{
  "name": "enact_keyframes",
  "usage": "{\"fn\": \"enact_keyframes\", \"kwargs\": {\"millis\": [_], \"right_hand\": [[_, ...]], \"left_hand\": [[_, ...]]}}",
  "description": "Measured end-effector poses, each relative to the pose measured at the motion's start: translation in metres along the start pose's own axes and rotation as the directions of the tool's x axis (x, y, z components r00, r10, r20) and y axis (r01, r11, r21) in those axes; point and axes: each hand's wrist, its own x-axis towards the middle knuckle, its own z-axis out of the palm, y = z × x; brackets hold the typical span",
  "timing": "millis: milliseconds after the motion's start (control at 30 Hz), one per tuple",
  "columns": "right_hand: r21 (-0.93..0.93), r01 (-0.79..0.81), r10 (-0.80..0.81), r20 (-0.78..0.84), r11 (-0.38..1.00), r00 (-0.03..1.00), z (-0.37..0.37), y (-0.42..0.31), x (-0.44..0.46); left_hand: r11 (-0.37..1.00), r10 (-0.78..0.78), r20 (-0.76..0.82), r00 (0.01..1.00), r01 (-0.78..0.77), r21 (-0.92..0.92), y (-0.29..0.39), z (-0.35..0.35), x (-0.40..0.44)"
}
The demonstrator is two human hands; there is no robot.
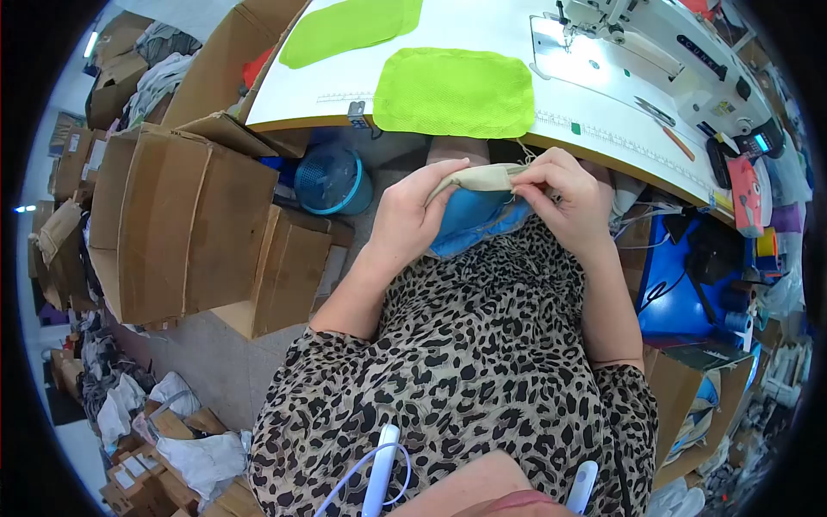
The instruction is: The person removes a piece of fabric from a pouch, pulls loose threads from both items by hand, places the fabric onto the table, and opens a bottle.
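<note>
A beige and blue fabric piece (484, 178) is stretched between my two hands above my lap. My left hand (412, 207) is closed on its left end, with the thumb along the beige edge. The fingertips of my right hand (562, 196) pinch the right end of the beige strip, where loose threads show. Below the strip hangs the blue part (478, 226), partly hidden by my hands. Just beyond, a lime green fabric panel (454, 92) lies at the table's front edge, and another green panel (349, 30) is farther back on the left.
A sewing machine (724, 77) stands at the right of the white table (336, 86). Nearby lie thread snips (656, 112) and an orange-handled tool (678, 142). Cardboard boxes (164, 224) and a blue basket (334, 181) are at left; a blue bin (680, 293) is at right.
</note>
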Motion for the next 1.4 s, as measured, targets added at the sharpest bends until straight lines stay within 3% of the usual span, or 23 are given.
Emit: {"fn": "enact_keyframes", "kwargs": {"millis": [167, 233, 267, 333, 367, 433, 467, 533, 567, 667, 733, 767, 833, 900, 1067, 1167, 1233, 1367, 1400], "right_hand": [[0.039, -0.036, 0.036, 0.005, 0.999, 0.999, 0.005, 0.005, -0.006], [0.255, -0.223, 0.184, 0.169, 0.941, 0.968, 0.003, 0.007, -0.009], [0.256, -0.223, 0.183, 0.168, 0.941, 0.969, 0.000, 0.008, -0.013], [0.632, -0.206, 0.074, 0.228, 0.747, 0.971, -0.008, 0.011, -0.023], [0.664, -0.111, 0.027, 0.135, 0.740, 0.990, -0.010, 0.013, -0.023], [0.550, -0.134, 0.153, 0.010, 0.825, 0.988, -0.013, 0.012, -0.025], [0.508, -0.178, 0.185, 0.037, 0.843, 0.982, -0.014, 0.017, -0.026], [0.542, -0.160, 0.170, 0.032, 0.825, 0.985, -0.006, 0.010, -0.024], [0.468, -0.147, 0.138, 0.054, 0.872, 0.989, -0.005, 0.011, -0.027], [0.618, -0.140, 0.186, -0.011, 0.773, 0.982, -0.005, 0.006, -0.031], [0.705, -0.164, 0.270, -0.040, 0.690, 0.962, -0.014, 0.013, -0.035], [0.705, -0.212, 0.347, -0.052, 0.676, 0.936, -0.021, 0.012, -0.035], [0.664, -0.203, 0.358, -0.105, 0.720, 0.928, -0.025, 0.016, -0.034], [0.439, -0.177, 0.288, -0.198, 0.881, 0.937, -0.023, 0.028, -0.036], [0.484, -0.237, 0.307, -0.069, 0.842, 0.949, -0.005, 0.032, -0.041], [0.535, -0.232, 0.304, -0.050, 0.812, 0.951, 0.001, 0.026, -0.039], [0.339, -0.315, 0.317, 0.050, 0.886, 0.947, 0.000, 0.025, -0.036], [0.305, -0.356, 0.329, 0.139, 0.883, 0.934, 0.003, 0.030, -0.039], [0.471, -0.301, 0.278, 0.120, 0.829, 0.953, 0.002, 0.033, -0.041]], "left_hand": [[0.999, 0.033, -0.022, 0.999, -0.033, 0.003, 0.001, 0.007, -0.003], [0.994, 0.097, -0.038, 0.995, -0.095, 0.050, -0.002, 0.009, -0.003], [0.994, 0.098, -0.037, 0.995, -0.096, 0.051, -0.004, 0.009, -0.001], [0.993, 0.078, -0.092, 0.993, -0.070, 0.096, -0.007, 0.008, 0.000], [0.993, 0.076, -0.094, 0.993, -0.067, 0.097, -0.008, 0.007, 0.000], [0.997, 0.044, -0.093, 0.995, -0.039, 0.060, -0.007, 0.007, -0.001], [0.998, 0.046, -0.089, 0.995, -0.041, 0.057, -0.006, 0.008, -0.001], [0.998, 0.062, -0.091, 0.994, -0.060, 0.024, -0.003, 0.010, 0.000], [0.998, 0.065, -0.090, 0.994, -0.063, 0.025, -0.004, 0.011, 0.000], [1.000, 0.000, -0.077, 0.997, -0.001, -0.017, -0.006, 0.010, -0.002], [0.969, -0.221, -0.102, 0.970, 0.206, -0.138, -0.008, 0.005, -0.001], [0.955, -0.214, -0.129, 0.968, 0.180, -0.234, -0.017, 0.004, 0.000], [0.859, -0.290, -0.104, 0.951, 0.211, -0.466, -0.029, -0.002, 0.000], [0.784, -0.316, -0.071, 0.946, 0.218, -0.581, -0.039, -0.005, -0.001], [0.613, -0.372, -0.031, 0.928, 0.220, -0.759, -0.056, -0.008, -0.005], [0.594, -0.379, -0.033, 0.925, 0.216, -0.775, -0.059, -0.010, -0.007], [0.582, -0.378, -0.031, 0.925, 0.211, -0.786, -0.059, -0.011, -0.008], [0.549, -0.365, -0.019, 0.931, 0.198, -0.812, -0.059, -0.010, -0.009], [0.559, -0.366, -0.027, 0.930, 0.197, -0.806, -0.061, -0.011, -0.009]]}}
